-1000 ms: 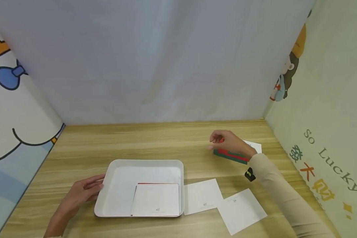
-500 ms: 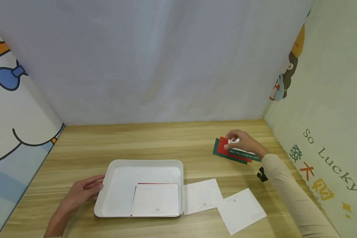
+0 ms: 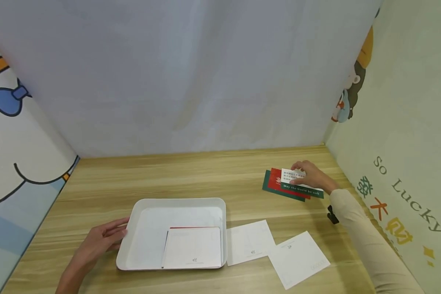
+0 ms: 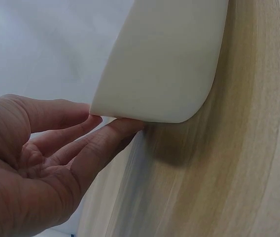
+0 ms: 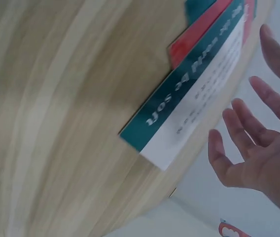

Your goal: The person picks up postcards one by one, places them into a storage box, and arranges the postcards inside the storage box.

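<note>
My left hand (image 3: 95, 245) touches the left side of a white tray (image 3: 132, 232) with fairly straight fingertips; in the left wrist view its fingers (image 4: 63, 113) meet the tray's edge (image 4: 155, 94). A stack of white postcards (image 3: 192, 247) lies in the tray's right half, with red and dark edges peeking out. At the right back, my right hand (image 3: 313, 175) hovers over a white card with a green strip (image 3: 290, 186) reading "May the world be soft". In the right wrist view the fingers (image 5: 241, 131) are spread, apart from that card (image 5: 179, 106).
The green-striped card overlaps a red card (image 3: 275, 177), which lies on a green card (image 3: 267, 181). Two white postcards, one by the tray (image 3: 250, 241) and another (image 3: 299, 260), lie right of the tray. A blue-grey curtain (image 3: 206, 81) closes the back; printed walls flank the table.
My right hand has moved right and back off the cards, uncovering the green-striped card on the red and green ones. The left hand stays at the tray.
</note>
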Tool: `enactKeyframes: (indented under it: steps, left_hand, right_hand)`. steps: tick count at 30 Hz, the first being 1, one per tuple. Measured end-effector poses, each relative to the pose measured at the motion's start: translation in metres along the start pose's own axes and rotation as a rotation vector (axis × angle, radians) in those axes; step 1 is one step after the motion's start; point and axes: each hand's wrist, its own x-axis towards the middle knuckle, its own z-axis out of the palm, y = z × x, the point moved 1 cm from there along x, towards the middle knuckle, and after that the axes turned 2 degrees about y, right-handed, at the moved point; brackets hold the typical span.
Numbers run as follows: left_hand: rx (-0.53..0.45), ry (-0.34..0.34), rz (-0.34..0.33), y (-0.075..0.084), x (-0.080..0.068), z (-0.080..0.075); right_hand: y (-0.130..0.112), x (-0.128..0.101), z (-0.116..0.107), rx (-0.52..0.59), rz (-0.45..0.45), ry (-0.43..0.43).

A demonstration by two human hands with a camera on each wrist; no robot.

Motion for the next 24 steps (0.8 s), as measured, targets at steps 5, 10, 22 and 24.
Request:
enactKeyframes:
  steps: [5, 10, 22, 24]
  left_hand:
    - [-0.001, 0.003, 0.007, 0.0, 0.0, 0.001]
    - [-0.002, -0.004, 0.016, 0.0, 0.0, 0.001]
    - [0.009, -0.019, -0.004, 0.0, 0.001, 0.0]
    - [0.013, -0.016, 0.001, 0.0, 0.002, 0.0]
  right_hand:
    - [0.008, -0.002, -0.001, -0.081, 0.068, -0.013]
    - [0.014, -0.002, -0.001, -0.148, 0.107, -0.035]
    - [0.018, 0.0, -0.001, -0.164, 0.114, -0.016]
    - [0.017, 0.001, -0.002, -0.181, 0.119, -0.003]
